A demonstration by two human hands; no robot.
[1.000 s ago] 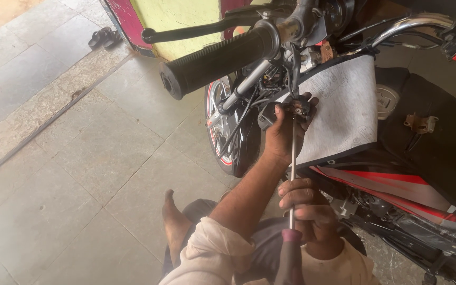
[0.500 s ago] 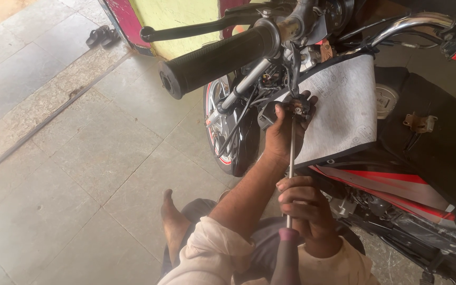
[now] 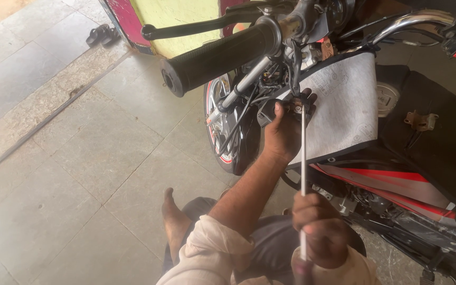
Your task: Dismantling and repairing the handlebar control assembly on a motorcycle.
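The left hand (image 3: 282, 132) is up by the motorcycle (image 3: 397, 158), its fingers curled tight around a small dark part (image 3: 270, 110) under the handlebar grip (image 3: 220, 53). The right hand (image 3: 320, 229) is lower down, wrapped shut around a long thin screwdriver (image 3: 303, 158). The tip touches the part beside the left thumb. A bare foot (image 3: 174, 227) rests on the tiled floor (image 3: 80, 174).

no packages, labels, signs or screens can be made out around the motorcycle (image 3: 397, 132)
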